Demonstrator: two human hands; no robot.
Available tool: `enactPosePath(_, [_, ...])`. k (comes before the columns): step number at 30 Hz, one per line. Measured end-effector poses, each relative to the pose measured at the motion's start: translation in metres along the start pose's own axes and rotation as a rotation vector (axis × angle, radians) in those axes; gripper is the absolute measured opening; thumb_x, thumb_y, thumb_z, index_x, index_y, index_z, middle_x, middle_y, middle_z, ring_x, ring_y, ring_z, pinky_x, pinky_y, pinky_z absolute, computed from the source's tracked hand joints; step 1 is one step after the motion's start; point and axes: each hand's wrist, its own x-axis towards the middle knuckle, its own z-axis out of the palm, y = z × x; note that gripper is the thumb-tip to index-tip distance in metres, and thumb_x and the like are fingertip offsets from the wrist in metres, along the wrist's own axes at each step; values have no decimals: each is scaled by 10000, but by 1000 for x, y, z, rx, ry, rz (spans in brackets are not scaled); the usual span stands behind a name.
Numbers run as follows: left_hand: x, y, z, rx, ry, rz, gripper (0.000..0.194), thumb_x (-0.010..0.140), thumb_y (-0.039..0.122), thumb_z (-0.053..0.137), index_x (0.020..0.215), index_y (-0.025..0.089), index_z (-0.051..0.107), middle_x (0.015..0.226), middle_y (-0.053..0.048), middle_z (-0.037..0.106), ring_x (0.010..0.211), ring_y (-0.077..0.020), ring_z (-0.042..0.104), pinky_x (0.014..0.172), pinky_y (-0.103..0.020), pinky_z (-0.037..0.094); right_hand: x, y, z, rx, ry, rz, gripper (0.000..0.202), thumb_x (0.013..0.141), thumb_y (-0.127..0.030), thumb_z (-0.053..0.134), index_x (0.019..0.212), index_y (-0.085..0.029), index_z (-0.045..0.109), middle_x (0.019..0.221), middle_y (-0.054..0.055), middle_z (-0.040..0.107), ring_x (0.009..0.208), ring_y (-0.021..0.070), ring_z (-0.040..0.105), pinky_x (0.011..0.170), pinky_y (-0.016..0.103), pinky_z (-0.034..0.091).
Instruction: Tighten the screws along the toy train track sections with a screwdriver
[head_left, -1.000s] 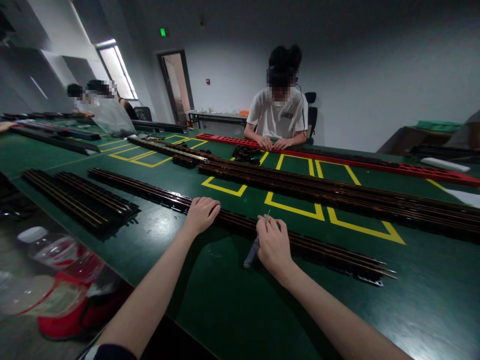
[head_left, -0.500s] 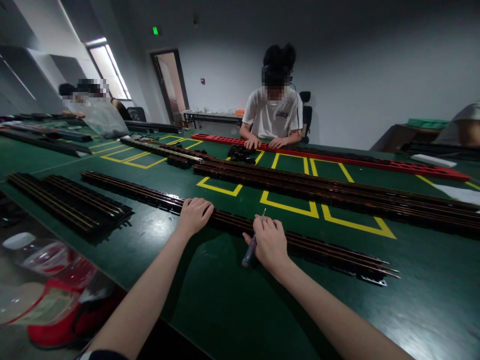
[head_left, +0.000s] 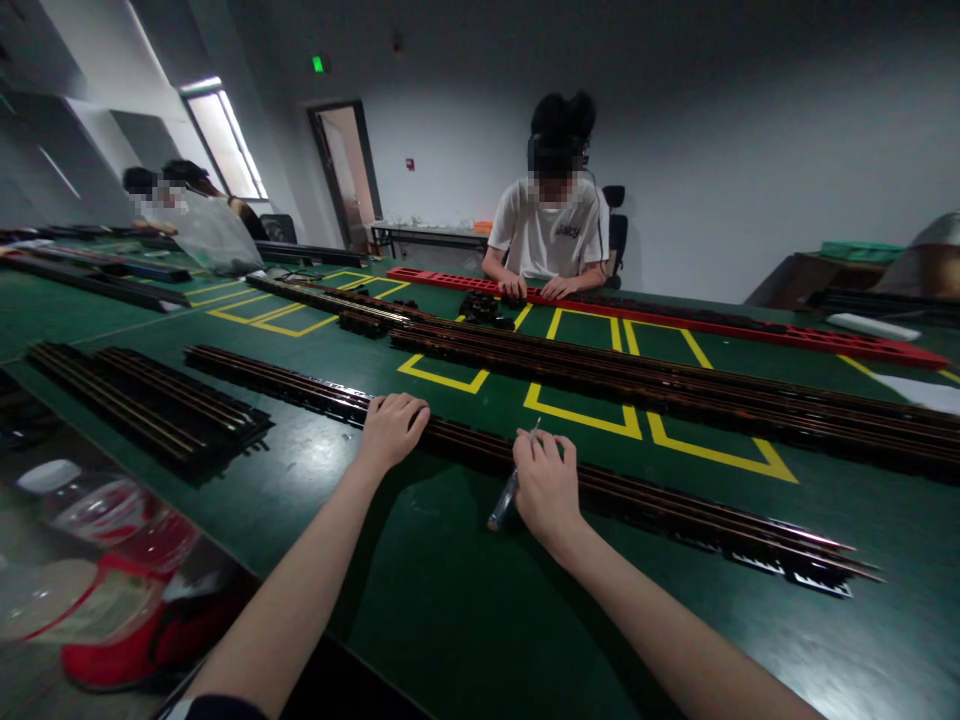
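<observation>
A long black strip with several thin copper-coloured rods along it (head_left: 675, 500) lies slantwise on the green table before me. My left hand (head_left: 394, 432) is closed over its middle, fingers across the far edge and thumb on the near side. Farther right, my right hand (head_left: 549, 480) grips a small screwdriver (head_left: 505, 500) with a clear handle, its thin metal tip showing above the fingers. That hand rests against the strip too; its fingertips are partly hidden. The rods stick out past the strip's right end.
Two shorter black strips (head_left: 150, 405) lie at left near the table edge. Longer rod-bearing strips (head_left: 600, 365) stretch across the middle, over yellow tape outlines (head_left: 585, 420). Across the table, a co-worker (head_left: 551, 230) handles a long red frame (head_left: 750, 325). Bottles (head_left: 112, 510) stand below, left.
The long strip has slid to the right along its length, its right end now farther out. Both hands stay nearly in place, the right one still holding the screwdriver.
</observation>
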Motion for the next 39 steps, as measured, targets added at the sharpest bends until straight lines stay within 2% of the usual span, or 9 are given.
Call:
enactPosePath(5, [0, 0, -1, 6, -27, -12, 331, 944, 313, 342, 962, 207, 655, 1000, -62, 694, 985, -239, 580, 892, -403, 345, -1, 3, -1, 60, 21, -46, 201, 777, -90, 531, 958, -130, 609, 1144, 148, 668, 1091, 289, 558, 950, 447, 357])
enactPosePath(10, [0, 1, -1, -6, -9, -13, 323, 941, 312, 352, 940, 215, 659, 993, -59, 696, 979, -238, 583, 889, -402, 346, 1, 2, -1, 46, 29, -30, 161, 852, -232, 532, 948, -126, 605, 1108, 171, 673, 1042, 294, 575, 932, 456, 369])
enactPosePath(14, [0, 1, 0, -16, -5, -9, 322, 942, 317, 356, 938, 207, 659, 990, -60, 695, 985, -239, 582, 898, -406, 345, 1, -1, 0, 21, 21, -22, 156, 856, -180, 507, 970, -126, 600, 1102, 161, 678, 1048, 286, 574, 934, 454, 367])
enactPosePath(17, [0, 0, 1, -31, -8, -1, 326, 943, 314, 349, 938, 204, 655, 988, -59, 692, 985, -237, 583, 901, -408, 348, 1, -3, 1, 3, 14, -29, 189, 808, -107, 517, 979, -133, 593, 1140, 156, 668, 1088, 294, 558, 967, 483, 338])
enactPosePath(22, [1, -2, 3, -52, -7, 25, 334, 945, 297, 332, 946, 198, 652, 987, -62, 683, 991, -230, 582, 905, -396, 362, -1, 6, 3, -20, 43, 10, 285, 762, 5, 452, 956, -154, 587, 1126, 135, 679, 1114, 291, 551, 1008, 517, 293])
enactPosePath(25, [1, -3, 3, -54, 3, 38, 336, 944, 296, 332, 951, 201, 654, 992, -63, 681, 996, -228, 580, 917, -394, 362, -1, 12, 2, 11, 51, -9, 243, 762, -27, 472, 932, -162, 580, 1130, 133, 676, 1115, 294, 550, 1007, 508, 301])
enactPosePath(29, [1, -4, 5, -49, 13, 40, 339, 942, 300, 333, 952, 202, 657, 988, -63, 680, 984, -229, 579, 924, -396, 363, -1, 12, 2, 56, 61, -39, 141, 793, -157, 531, 925, -159, 580, 1114, 142, 673, 1079, 293, 561, 1006, 485, 319])
enactPosePath(32, [1, -4, 6, -45, 18, 44, 341, 942, 305, 332, 947, 209, 659, 977, -60, 680, 968, -228, 578, 915, -393, 371, 0, 10, 2, 26, 63, -23, 165, 836, -231, 527, 950, -132, 592, 1084, 165, 676, 1040, 300, 574, 983, 487, 340])
enactPosePath(39, [1, -5, 8, -79, 17, 33, 336, 940, 306, 329, 1007, 204, 642, 1016, -72, 669, 1009, -235, 564, 943, -397, 368, 2, 1, 2, 15, -21, -21, 228, 794, -102, 532, 1014, -110, 594, 1127, 162, 669, 1089, 290, 564, 990, 484, 339])
